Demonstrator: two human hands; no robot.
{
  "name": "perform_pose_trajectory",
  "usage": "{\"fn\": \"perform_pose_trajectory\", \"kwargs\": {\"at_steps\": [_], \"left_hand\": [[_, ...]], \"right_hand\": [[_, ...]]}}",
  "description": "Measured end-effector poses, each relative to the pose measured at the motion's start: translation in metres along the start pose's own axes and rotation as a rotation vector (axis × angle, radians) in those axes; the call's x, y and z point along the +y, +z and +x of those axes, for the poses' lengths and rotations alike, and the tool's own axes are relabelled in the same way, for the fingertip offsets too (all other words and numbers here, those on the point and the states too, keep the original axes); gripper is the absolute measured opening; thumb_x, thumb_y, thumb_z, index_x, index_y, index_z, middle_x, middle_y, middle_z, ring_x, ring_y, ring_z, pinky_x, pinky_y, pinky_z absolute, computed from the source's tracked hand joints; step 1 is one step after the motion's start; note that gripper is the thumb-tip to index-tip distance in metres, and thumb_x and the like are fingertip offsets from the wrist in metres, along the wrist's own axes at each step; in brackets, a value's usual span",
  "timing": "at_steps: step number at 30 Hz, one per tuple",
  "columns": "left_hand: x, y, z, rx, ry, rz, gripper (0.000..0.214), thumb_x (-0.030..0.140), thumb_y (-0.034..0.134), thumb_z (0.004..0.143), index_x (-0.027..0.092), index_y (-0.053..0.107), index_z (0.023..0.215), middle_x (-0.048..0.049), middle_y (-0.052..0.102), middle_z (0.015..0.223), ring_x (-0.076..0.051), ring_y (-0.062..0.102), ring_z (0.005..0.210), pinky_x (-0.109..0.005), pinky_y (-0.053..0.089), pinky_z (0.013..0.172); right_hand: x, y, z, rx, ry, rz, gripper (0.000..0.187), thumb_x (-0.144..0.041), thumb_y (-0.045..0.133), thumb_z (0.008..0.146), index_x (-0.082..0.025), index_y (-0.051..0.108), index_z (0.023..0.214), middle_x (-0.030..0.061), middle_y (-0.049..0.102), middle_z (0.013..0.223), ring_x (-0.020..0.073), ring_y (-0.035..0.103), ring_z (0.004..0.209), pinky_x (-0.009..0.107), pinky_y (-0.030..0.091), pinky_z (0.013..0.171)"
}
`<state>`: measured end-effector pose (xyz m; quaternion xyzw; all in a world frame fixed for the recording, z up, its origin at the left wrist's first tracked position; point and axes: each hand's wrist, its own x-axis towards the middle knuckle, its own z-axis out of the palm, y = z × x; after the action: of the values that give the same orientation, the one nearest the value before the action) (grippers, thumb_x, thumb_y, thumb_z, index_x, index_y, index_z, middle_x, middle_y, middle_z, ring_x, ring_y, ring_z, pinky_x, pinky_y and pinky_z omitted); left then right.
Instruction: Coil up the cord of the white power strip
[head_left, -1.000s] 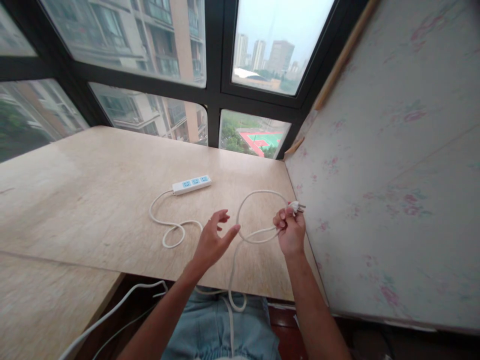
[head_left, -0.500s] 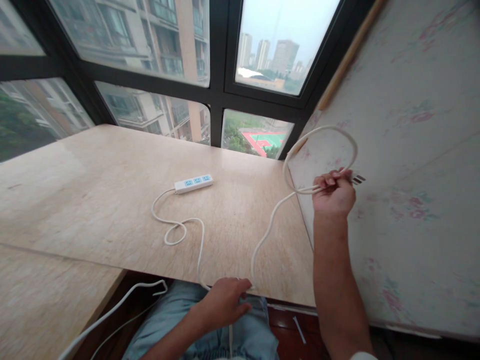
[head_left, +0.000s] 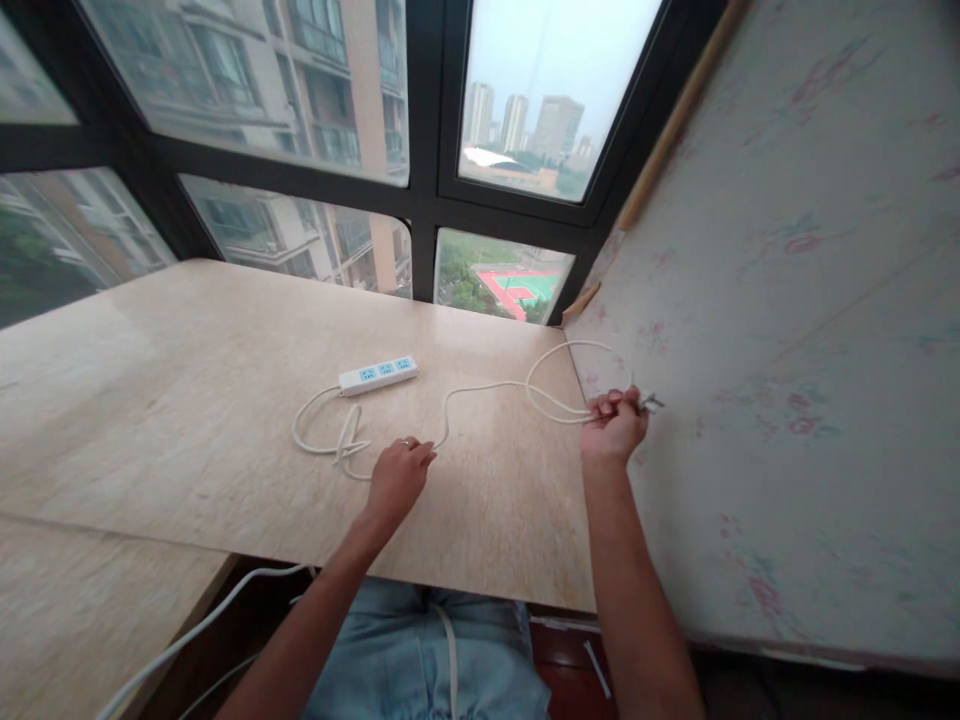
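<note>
So, looks like coiling the cord point(head_left: 487, 385) is the step in hand: right hand point(head_left: 616, 425) closed on the loop, left hand point(head_left: 400, 470) pinching mid-run. Next move probably calls for feeding slack rightward. Plug point(head_left: 647, 401) points right; power strip point(head_left: 378, 376) lies lengthwise left-right on the ledge point(head_left: 495, 510), right end angled windowward.

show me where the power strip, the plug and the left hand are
Power strip point(head_left: 379, 376): head view, on the middle of its white body.
Plug point(head_left: 647, 402): head view, on its white body, near the prongs.
Left hand point(head_left: 400, 474): head view, on the back of the hand.
</note>
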<state>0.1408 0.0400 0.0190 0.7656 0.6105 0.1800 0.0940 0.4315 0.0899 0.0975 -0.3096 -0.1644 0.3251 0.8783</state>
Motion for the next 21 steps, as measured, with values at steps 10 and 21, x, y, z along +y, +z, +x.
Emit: {"fn": "perform_pose_trajectory", "kwargs": {"at_steps": [10,21], "left_hand": [[0.001,0.019,-0.013,-0.086,0.090,-0.326,0.054,0.046,0.063,0.078,0.013,0.056,0.119,-0.0201,0.056,0.129,-0.035,0.050,0.123,-0.048,0.041,0.101],[0.068,-0.013,-0.003,0.105,-0.007,-0.849,0.064,0.046,0.060,0.083,0.021,0.041,0.139,-0.0145,0.045,0.143,-0.029,0.050,0.126,-0.046,0.041,0.103]], "right_hand": [[0.012,-0.036,-0.043,-0.055,0.150,0.177,0.020,-0.024,0.066,0.074,-0.018,0.047,0.071,-0.0124,0.036,0.050,0.0019,0.024,0.036,0.017,0.020,0.037],[0.021,-0.036,-0.100,-0.151,0.286,0.038,0.020,-0.039,0.064,0.082,-0.021,0.058,0.083,-0.0127,0.027,0.051,0.0036,0.017,0.037,0.018,0.018,0.038]]}}
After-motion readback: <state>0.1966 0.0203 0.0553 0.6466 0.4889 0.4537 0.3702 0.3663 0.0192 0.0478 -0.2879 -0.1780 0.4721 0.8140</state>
